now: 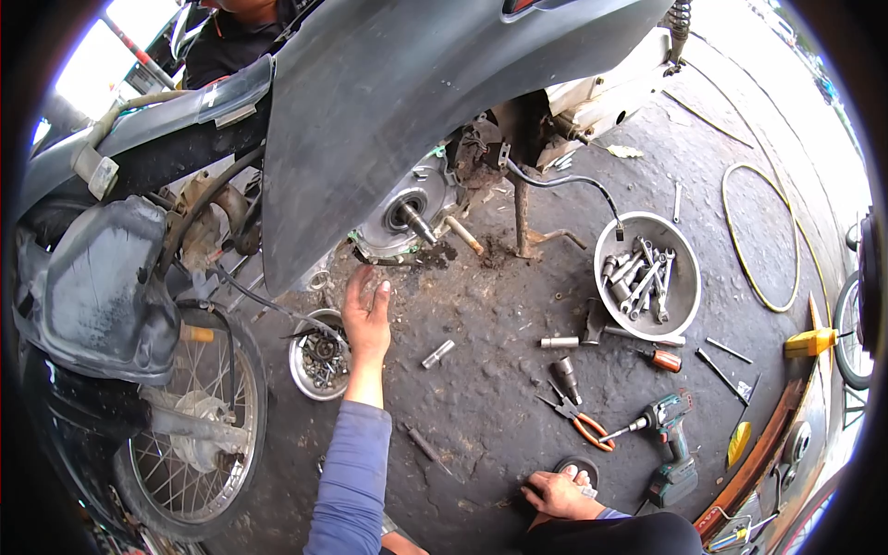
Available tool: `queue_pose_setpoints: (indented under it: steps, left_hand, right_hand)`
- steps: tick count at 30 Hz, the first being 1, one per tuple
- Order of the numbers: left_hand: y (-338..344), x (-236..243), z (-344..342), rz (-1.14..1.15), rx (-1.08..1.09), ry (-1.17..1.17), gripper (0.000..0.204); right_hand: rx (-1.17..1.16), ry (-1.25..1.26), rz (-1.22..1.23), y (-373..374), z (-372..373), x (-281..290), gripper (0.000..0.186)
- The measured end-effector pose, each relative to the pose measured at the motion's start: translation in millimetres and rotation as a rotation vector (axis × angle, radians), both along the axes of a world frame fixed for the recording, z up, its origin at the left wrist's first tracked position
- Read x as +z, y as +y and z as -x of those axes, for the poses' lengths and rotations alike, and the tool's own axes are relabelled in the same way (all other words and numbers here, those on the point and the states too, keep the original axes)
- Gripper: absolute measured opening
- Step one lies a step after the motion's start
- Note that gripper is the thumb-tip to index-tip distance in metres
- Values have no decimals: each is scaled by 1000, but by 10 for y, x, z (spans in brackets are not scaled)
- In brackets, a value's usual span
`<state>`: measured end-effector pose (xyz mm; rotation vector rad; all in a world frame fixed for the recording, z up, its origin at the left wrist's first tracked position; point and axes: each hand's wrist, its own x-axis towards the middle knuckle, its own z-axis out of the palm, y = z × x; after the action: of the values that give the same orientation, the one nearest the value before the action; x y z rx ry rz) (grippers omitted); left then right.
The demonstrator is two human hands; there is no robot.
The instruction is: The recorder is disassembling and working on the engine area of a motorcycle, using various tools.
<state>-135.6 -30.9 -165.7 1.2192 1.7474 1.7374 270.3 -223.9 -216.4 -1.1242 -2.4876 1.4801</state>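
My left hand (367,319) reaches forward with its fingers stretched out and the thumb apart, holding nothing that I can see. Its fingertips are just below the opened engine case (379,233) of a grey motorbike (398,102), where a bare shaft (415,222) sticks out. Beside my left wrist stands a small metal bowl (297,365) of bolts and small parts. Low in the view, my right hand (562,497) rests by my sandalled foot, its fingers loosely bent and nothing visible in them. A green cordless impact driver (668,444) lies to its right, with orange-handled pliers (588,429) close by.
A larger metal bowl (692,282) holds spanners and sockets. Around it lie a hammer (594,324), loose sockets (438,353) and an orange-handled screwdriver (661,359). A yellow hose (726,213) loops at right. The spoked wheel (199,462) stands at left; another person (227,46) is behind the motorbike.
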Motion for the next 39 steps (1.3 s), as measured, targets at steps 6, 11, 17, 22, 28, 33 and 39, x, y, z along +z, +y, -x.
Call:
queue_pose_setpoints:
  steps: [6,11,17,22,28,33,39]
  left_hand:
    - [-37,64,36,-6,0,-37,24]
    - [-202,164,205,-36,105,23,15]
    - [-318,239,289,0,123,44,13]
    - [-376,238,334,22,149,68,10]
    - [-481,163,357,22,151,67,10]
    - [-588,61,452,4,164,46,10]
    - [-640,-39,513,9,181,38,11]
  right_hand:
    - [-14,-2,24,6,-5,21,25]
    - [5,-8,22,22,14,45,24]
    - [-22,52,22,10,-4,-10,22]
    - [-11,25,12,3,13,-3,22]
    - [-26,25,0,-6,6,-17,22]
    - [-53,44,-19,-7,34,9,28]
    - [-33,28,-6,7,30,12,23]
